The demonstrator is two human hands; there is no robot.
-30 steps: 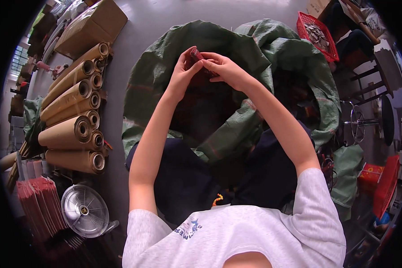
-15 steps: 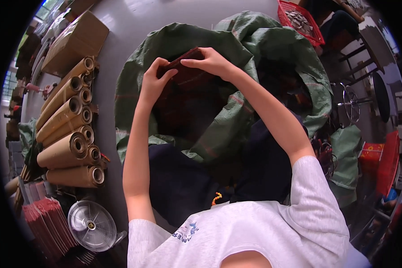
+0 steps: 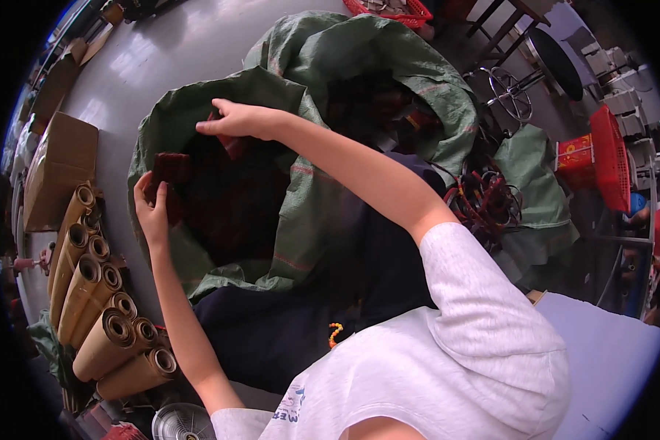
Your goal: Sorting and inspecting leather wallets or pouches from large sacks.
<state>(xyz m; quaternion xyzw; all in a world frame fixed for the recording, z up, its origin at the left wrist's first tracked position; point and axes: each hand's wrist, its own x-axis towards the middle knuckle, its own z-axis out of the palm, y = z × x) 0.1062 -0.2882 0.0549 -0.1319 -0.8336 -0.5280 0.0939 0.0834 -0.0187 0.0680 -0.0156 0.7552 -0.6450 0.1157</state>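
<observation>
While your left hand (image 3: 152,214) pinched a dark red, flat rectangular piece (image 3: 171,168) between thumb and fingers at the left side of the open green woven-plastic sack (image 3: 174,117), your right hand (image 3: 240,122) pinched a narrow-looking red piece (image 3: 232,145) above the sack's far part. Dark red contents (image 3: 235,209) filled the sack's shadowed interior; brown paper-like rolls (image 3: 95,349) lay left of the sack.

Sacks (image 3: 187,103): woven plastic, creased, faint sheen
Floor (image 3: 125,95): smooth, glossy
Rolls (image 3: 92,358): matt paper
Box (image 3: 62,172): matt cardboard
Shirt (image 3: 484,315): soft matt cloth
Baskets (image 3: 616,158): glossy plastic
Fan (image 3: 182,422): shiny metal
</observation>
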